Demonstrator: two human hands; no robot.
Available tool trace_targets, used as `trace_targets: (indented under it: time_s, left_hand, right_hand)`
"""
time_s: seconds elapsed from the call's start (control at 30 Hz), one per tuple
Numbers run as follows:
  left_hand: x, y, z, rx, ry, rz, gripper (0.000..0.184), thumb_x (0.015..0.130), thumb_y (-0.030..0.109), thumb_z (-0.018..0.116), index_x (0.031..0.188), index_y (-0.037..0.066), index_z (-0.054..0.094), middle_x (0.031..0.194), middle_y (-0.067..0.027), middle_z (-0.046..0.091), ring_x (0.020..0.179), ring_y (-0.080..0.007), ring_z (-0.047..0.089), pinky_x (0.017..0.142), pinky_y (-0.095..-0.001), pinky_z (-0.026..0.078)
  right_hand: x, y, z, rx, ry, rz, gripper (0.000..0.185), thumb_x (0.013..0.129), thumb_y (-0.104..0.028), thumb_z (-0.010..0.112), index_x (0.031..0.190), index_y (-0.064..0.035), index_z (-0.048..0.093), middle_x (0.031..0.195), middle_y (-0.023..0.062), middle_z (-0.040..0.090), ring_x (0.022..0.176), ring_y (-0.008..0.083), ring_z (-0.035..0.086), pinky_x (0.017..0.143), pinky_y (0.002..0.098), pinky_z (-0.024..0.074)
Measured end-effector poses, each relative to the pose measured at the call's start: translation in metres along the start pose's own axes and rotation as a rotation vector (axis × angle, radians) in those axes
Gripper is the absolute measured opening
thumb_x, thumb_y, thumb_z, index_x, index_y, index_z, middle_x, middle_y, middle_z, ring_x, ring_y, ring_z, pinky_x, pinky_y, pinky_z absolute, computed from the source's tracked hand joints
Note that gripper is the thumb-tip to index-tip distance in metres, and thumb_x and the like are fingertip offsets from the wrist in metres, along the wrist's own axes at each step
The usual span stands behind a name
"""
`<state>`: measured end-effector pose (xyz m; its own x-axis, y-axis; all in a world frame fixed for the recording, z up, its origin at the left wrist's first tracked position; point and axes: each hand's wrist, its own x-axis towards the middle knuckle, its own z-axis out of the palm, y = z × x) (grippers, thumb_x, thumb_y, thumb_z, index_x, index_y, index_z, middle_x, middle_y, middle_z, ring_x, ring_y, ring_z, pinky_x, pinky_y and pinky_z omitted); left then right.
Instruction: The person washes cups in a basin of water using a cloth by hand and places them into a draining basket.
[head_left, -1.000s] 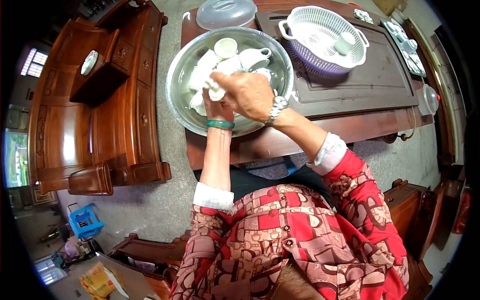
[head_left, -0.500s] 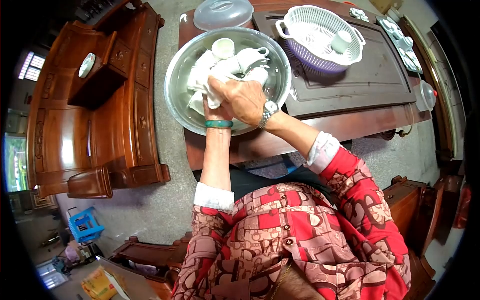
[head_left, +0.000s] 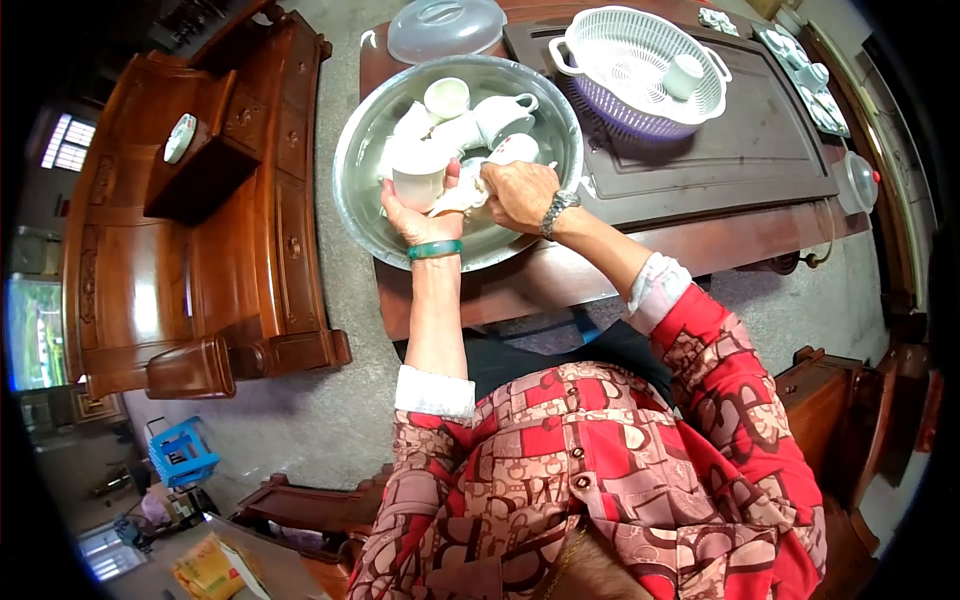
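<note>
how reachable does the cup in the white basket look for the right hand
Probably yes: the white basket is open on top and the cup is uncovered, with only the basin's rim and the basket's side to clear. The right hand would likely release the cloth first.

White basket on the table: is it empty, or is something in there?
Not empty, but far from full: in the white basket I see one white cup, with bare slotted bottom beside it.
</note>
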<state>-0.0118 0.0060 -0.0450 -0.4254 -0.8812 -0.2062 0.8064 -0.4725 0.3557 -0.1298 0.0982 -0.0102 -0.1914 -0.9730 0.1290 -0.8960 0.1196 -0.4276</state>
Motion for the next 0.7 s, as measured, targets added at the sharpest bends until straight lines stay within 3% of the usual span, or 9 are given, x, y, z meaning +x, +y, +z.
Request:
trace_targets:
  time_s: [0.07, 0.13, 0.17, 0.2, 0.27, 0.33, 0.4, 0.47, 0.7]
  left_hand:
    - [0.001, 0.0, 0.001, 0.011, -0.019, -0.003, 0.054, 0.079, 0.048, 0.045, 0.118, 0.011, 0.047, 0.113, -0.0101, 0.053, 0.1, -0.0316, 0.051, 0.077, -0.0486, 0.046]
    - [0.0, 0.001, -0.002, 0.04, -0.01, -0.034, 0.057, 0.078, 0.052, 0.045, 0.119, 0.012, 0.047, 0.114, -0.0098, 0.053, 0.101, -0.0313, 0.051, 0.078, -0.049, 0.045]
    - [-0.001, 0.001, -0.005, 0.068, 0.001, -0.064, 0.061, 0.077, 0.056, 0.044, 0.119, 0.012, 0.047, 0.114, -0.0096, 0.053, 0.102, -0.031, 0.05, 0.079, -0.0494, 0.044]
    - [-0.006, 0.002, 0.0, 0.068, 0.001, -0.064, 0.061, 0.077, 0.056, 0.044, 0.119, 0.012, 0.047, 0.114, -0.0096, 0.053, 0.102, -0.031, 0.05, 0.079, -0.0494, 0.044]
    - [-0.016, 0.002, 0.012, 0.151, 0.135, -0.076, 0.069, 0.074, 0.065, 0.044, 0.121, 0.015, 0.046, 0.114, -0.0087, 0.053, 0.102, -0.0308, 0.05, 0.083, -0.0499, 0.042]
    - [-0.018, -0.001, 0.017, 0.19, 0.113, -0.001, 0.07, 0.076, 0.065, 0.042, 0.124, 0.015, 0.044, 0.116, -0.0082, 0.052, 0.105, -0.0292, 0.049, 0.088, -0.0474, 0.04]
    - [-0.014, -0.002, 0.013, 0.262, 0.003, 0.088, 0.068, 0.082, 0.06, 0.039, 0.128, 0.01, 0.041, 0.118, -0.0086, 0.051, 0.108, -0.0271, 0.049, 0.091, -0.043, 0.041]
    - [-0.001, 0.001, -0.003, 0.265, -0.128, 0.04, 0.068, 0.084, 0.056, 0.04, 0.127, 0.004, 0.04, 0.119, -0.0088, 0.051, 0.107, -0.0257, 0.051, 0.091, -0.0389, 0.042]
    - [-0.011, 0.003, 0.015, 0.117, 0.11, -0.109, 0.057, 0.08, 0.053, 0.047, 0.119, 0.012, 0.049, 0.111, -0.004, 0.055, 0.1, -0.0232, 0.053, 0.083, -0.0385, 0.044]
  right_hand:
    - [0.005, 0.006, 0.013, 0.03, 0.01, 0.021, 0.015, 0.072, -0.014, 0.051, 0.079, -0.002, 0.057, 0.068, 0.0221, 0.06, 0.067, 0.0385, 0.059, 0.061, 0.045, 0.0471]
    - [0.011, 0.011, 0.019, 0.267, 0.17, 0.177, 0.021, 0.074, -0.016, 0.051, 0.086, -0.0006, 0.059, 0.07, 0.0222, 0.06, 0.065, 0.035, 0.061, 0.061, 0.0414, 0.0482]
    - [0.014, 0.017, 0.019, 0.449, 0.152, 0.27, 0.028, 0.076, -0.02, 0.051, 0.095, -0.0003, 0.059, 0.072, 0.0205, 0.061, 0.063, 0.028, 0.061, 0.062, 0.0363, 0.049]
    - [0.012, 0.011, 0.005, 0.571, 0.201, 0.24, 0.027, 0.076, -0.021, 0.047, 0.091, 0.0, 0.056, 0.078, 0.0263, 0.06, 0.077, 0.0425, 0.058, 0.071, 0.0446, 0.0473]
    - [0.011, 0.005, 0.006, 0.69, 0.33, 0.154, 0.026, 0.076, -0.017, 0.048, 0.094, 0.0003, 0.055, 0.077, 0.0256, 0.06, 0.075, 0.0412, 0.059, 0.067, 0.0426, 0.048]
    - [-0.006, -0.038, -0.029, 1.037, 0.27, 0.162, 0.027, 0.075, -0.012, 0.05, 0.099, 0.0002, 0.053, 0.075, 0.0256, 0.06, 0.072, 0.0399, 0.06, 0.064, 0.0418, 0.0481]
    - [-0.002, -0.039, 0.001, 0.856, 0.338, 0.004, 0.028, 0.075, -0.018, 0.055, 0.1, -0.0045, 0.054, 0.072, 0.0265, 0.059, 0.069, 0.0396, 0.061, 0.065, 0.0439, 0.0477]
    - [-0.001, -0.044, 0.003, 0.57, 0.315, 0.016, 0.027, 0.073, -0.019, 0.057, 0.097, -0.0061, 0.052, 0.07, 0.0256, 0.059, 0.069, 0.0407, 0.06, 0.065, 0.047, 0.0463]
    - [0.025, -0.011, 0.0, 0.309, 0.249, 0.186, 0.027, 0.068, -0.016, 0.055, 0.09, -0.0003, 0.052, 0.071, 0.025, 0.06, 0.072, 0.042, 0.059, 0.068, 0.0491, 0.0463]
